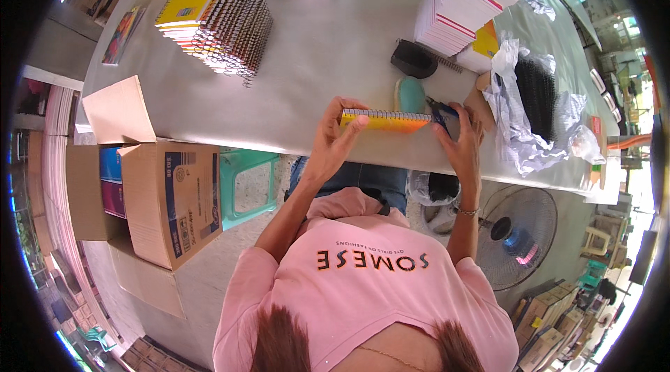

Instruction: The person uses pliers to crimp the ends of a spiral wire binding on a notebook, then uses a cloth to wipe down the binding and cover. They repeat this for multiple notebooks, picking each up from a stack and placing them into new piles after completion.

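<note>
**Spiral notebook (388, 123) held crosswise, dark hand tool (439, 109) at its 3 o'clock end**

A small, yellow-orange notebook spans the gap between a worker's hands above the near edge of the counter (324, 58), its long axis running close to 9-to-3 and its wire coil (391, 114) along the 12 o'clock edge. The coil's right end looks to be the crucial spot: it lies at about 10 o'clock from the right hand (462, 140), clearly the nearer one, with the tool's head at or just beside the wire — contact cannot be told from here.

The left hand (332, 140) grips the 9 o'clock end, fingers pinched on the notebook, thumb on the side toward the body. The right hand's fingers curl part-closed around the tool's handles; how far its tips are apart is too small to tell. The left forearm comes in from 7 o'clock, the right from 5 — its wrist wearing a bracelet (467, 212). A teal pad (410, 95) rests at 1 o'clock from the notebook.
</note>
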Tool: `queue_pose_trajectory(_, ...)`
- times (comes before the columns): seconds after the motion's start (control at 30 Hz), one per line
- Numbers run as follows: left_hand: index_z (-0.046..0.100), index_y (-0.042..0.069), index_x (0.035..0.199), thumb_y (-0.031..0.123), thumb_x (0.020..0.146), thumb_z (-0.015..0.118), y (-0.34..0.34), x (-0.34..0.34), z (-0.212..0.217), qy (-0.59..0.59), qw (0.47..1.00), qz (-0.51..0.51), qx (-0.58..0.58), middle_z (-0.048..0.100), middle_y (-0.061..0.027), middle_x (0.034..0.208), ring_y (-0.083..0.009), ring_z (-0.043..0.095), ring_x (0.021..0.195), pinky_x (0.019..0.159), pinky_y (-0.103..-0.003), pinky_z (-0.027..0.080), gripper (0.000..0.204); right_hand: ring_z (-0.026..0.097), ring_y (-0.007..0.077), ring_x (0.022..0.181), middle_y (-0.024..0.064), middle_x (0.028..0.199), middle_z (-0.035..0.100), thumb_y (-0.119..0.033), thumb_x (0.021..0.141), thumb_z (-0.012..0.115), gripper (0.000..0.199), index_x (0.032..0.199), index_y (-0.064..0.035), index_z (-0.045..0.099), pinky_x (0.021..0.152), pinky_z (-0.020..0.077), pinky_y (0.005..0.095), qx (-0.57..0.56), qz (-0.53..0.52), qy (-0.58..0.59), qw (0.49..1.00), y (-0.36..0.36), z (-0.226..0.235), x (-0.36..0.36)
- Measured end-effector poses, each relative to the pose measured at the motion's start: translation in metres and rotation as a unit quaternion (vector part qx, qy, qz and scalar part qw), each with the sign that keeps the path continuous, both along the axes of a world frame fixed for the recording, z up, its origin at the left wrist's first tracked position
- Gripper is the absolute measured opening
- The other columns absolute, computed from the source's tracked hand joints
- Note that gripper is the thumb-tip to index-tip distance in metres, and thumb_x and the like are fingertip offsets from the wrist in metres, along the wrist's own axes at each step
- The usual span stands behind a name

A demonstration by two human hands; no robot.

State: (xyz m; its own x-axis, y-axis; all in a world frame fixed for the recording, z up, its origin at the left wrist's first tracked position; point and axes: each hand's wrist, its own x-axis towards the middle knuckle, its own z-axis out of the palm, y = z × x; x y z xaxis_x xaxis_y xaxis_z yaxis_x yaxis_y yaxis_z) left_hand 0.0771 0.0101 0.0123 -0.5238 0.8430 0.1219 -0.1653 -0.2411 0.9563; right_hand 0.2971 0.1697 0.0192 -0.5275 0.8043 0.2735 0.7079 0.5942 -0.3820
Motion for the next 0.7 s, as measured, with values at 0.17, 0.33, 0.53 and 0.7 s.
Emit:
queue_pose_trajectory(0.17,0.062,0.0,0.111,0.014,0.095,0.062,0.001,-0.007,0.007,0.066,0.998,0.01,-0.018,0.058,-0.0047,0.112,-0.0103,0.05,0.103,0.093,-0.026,0.041,0.021,0.053,0.0337,0.11,0.018,0.12,0.055,-0.02,0.082,0.074,0.051,0.126,-0.0054,0.053,0.098,0.0381,0.0431,-0.035,-0.095,0.204,0.974,-0.013,0.006,-0.011)
queue_pose_trajectory(0.33,0.063,-0.001,0.115,0.01,0.096,0.062,-0.001,-0.015,0.007,0.08,0.996,0.003,-0.044,0.064,-0.0057,0.106,-0.0086,0.055,0.097,0.086,-0.025,0.046,0.023,0.055,0.0285,0.105,0.0137,0.112,0.059,-0.014,0.075,0.08,0.051,0.119,-0.0024,0.057,0.09,0.0447,0.0388,-0.037,-0.008,0.273,0.961,-0.072,0.045,-0.035)
queue_pose_trajectory(0.53,0.065,-0.002,0.114,0.008,0.095,0.062,-0.004,-0.016,0.022,0.12,0.988,0.006,-0.101,0.068,-0.0063,0.101,-0.0076,0.059,0.088,0.081,-0.023,0.049,0.022,0.059,0.0301,0.103,0.0115,0.111,0.06,-0.019,0.068,0.084,0.059,0.121,-0.0078,0.062,0.085,0.0495,0.0413,-0.029,0.136,0.233,0.963,-0.108,0.031,-0.07)
queue_pose_trajectory(0.7,0.065,-0.004,0.112,-0.003,0.091,0.056,-0.009,-0.017,0.027,0.149,0.984,0.026,-0.098,0.071,-0.008,0.102,-0.0087,0.063,0.088,0.078,-0.024,0.051,0.022,0.06,0.0302,0.098,0.0117,0.11,0.06,-0.023,0.069,0.083,0.056,0.119,-0.0082,0.063,0.084,0.0493,0.0426,-0.024,0.154,0.228,0.961,-0.112,0.02,-0.086)
